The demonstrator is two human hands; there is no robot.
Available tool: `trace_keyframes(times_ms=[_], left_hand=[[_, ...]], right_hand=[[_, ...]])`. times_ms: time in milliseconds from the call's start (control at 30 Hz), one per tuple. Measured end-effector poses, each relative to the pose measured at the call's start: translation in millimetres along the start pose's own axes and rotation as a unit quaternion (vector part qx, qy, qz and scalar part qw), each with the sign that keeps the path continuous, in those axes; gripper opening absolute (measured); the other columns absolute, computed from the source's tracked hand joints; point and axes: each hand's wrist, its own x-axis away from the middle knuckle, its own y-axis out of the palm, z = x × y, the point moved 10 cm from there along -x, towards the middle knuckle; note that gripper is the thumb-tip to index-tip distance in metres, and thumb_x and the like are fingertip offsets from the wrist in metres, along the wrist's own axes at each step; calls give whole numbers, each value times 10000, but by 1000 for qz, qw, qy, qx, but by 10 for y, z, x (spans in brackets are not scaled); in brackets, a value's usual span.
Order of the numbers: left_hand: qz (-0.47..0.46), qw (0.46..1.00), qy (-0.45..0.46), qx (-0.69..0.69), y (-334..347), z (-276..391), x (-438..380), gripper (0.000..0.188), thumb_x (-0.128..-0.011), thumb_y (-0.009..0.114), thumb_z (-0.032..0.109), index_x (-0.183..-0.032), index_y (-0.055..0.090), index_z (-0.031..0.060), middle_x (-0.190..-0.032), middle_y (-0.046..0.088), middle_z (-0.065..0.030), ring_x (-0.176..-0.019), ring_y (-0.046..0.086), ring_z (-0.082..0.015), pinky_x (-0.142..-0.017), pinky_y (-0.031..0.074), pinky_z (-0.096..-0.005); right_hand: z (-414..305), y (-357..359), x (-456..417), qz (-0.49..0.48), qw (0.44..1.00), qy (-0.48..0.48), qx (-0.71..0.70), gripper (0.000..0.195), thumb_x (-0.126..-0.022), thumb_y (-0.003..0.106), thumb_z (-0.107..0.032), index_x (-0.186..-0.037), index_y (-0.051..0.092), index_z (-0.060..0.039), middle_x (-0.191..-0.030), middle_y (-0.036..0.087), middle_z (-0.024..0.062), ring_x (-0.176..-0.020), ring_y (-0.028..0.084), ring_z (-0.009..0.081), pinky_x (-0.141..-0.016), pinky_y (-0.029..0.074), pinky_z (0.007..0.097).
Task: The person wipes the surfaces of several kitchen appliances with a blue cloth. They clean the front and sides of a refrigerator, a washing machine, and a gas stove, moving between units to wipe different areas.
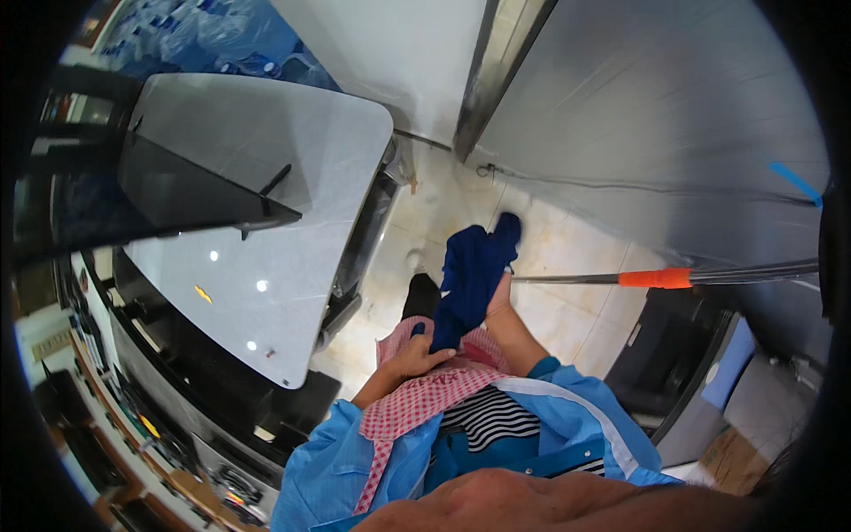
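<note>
A dark blue cloth [469, 286] hangs in front of my body, bunched and folded, its far end raised over the floor. My left hand [419, 356] grips its near end, with a bit of fabric showing above the fingers. My right hand [500, 297] holds the cloth along its right side; its fingers are mostly hidden. A metal pole with an orange sleeve [655, 278] meets the right hand's edge in the picture; I cannot tell whether the hand touches it. Below the hands is a pink checked apron [432, 405].
To the left stands a grey-white table [319, 146] bearing a black flat screen [199, 193] on thin feet. Bagged bottles [219, 40] lie beyond it. A grey panel [651, 100] rises at right, above a dark cabinet [658, 352]. Pale tiles [558, 246] cover the floor.
</note>
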Motion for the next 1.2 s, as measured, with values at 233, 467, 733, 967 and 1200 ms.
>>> trace_keyframes(times_ms=[233,467,733,967,1200], left_hand=[[53,995,28,-84,-745,-94,-74,509,-845,707,294,-1238,539,18,-1033,664,-206,-954,650,-306,-828,489,-374],[63,990,-123,33,-1093,-560,-352,568,-843,713,230,-1302,471,-2,-1073,655,-209,-1003,644,-282,-873,487,-357],[148,975,-123,112,-1672,-579,-1094,544,-853,699,156,-1306,460,-30,-1130,626,-142,-1013,598,-196,-914,466,-326],[161,964,-157,143,-1682,-771,-1288,489,-871,671,133,-1278,469,-47,-1103,626,-145,-984,597,-203,-893,474,-323],[165,948,-181,203,-1583,-972,-1282,418,-865,675,107,-1215,516,-60,-1044,653,-139,-940,616,-189,-858,493,-316]], right_hand=[[-221,-585,-841,193,974,-34,115,546,-906,547,-475,-1267,560,-65,-1233,610,119,-1099,588,289,-989,457,441],[-17,-1016,-1901,202,922,-9,331,409,-845,716,-181,-1201,586,-27,-1065,646,64,-913,612,182,-772,523,333],[98,-980,-3158,120,747,29,653,307,-863,703,-298,-859,657,6,-722,628,99,-683,574,140,-614,445,319],[123,-1396,-3150,213,715,-47,665,224,-865,625,-200,-816,624,19,-718,617,144,-706,571,199,-608,418,363],[258,-1009,-2999,27,806,-164,568,137,-743,667,-86,-809,625,27,-764,632,144,-773,608,259,-679,461,363]])
